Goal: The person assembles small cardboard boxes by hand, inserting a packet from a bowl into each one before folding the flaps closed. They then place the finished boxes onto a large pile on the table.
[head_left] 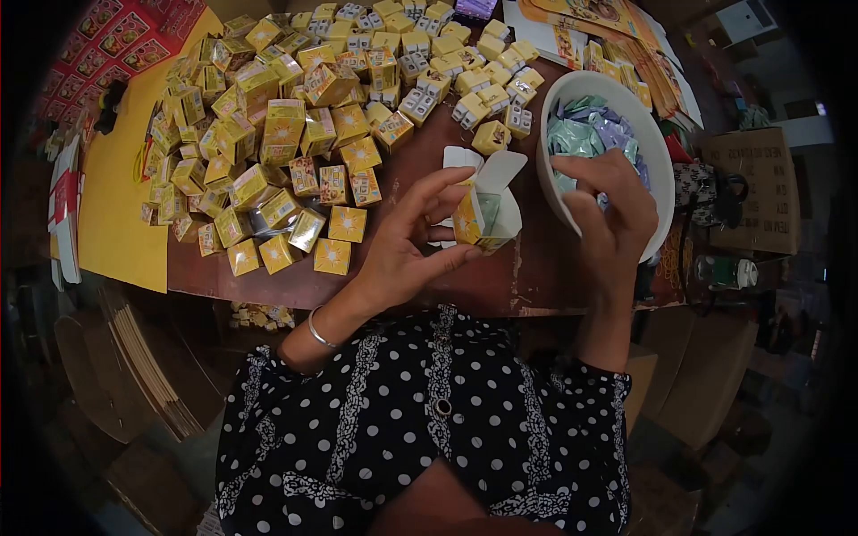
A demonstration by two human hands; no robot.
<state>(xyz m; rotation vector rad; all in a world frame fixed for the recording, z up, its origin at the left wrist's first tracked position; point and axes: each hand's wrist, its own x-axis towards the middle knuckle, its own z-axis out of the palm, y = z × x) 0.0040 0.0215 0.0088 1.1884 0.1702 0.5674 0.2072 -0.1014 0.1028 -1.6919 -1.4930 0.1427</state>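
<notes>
My left hand [416,228] is closed around a small yellow box [468,214], which has its white top flaps standing up. Inside that box a pale green packet [489,207] shows. My right hand [612,207] is over the left and near part of a white bowl [663,147], its fingers bent and the thumb tip apart from the index fingertip. No object shows between those fingertips. Green packets [576,136] and lilac packets [615,132] fill the bowl.
A large heap of shiny wrapped yellow boxes [284,129] covers the table's left side. Behind it are many yellow-and-white pieces [492,94]. A yellow sheet [116,210] lies at the left edge, and printed orange packaging [617,27] at the back right. Beyond the table stands a cardboard carton [751,192].
</notes>
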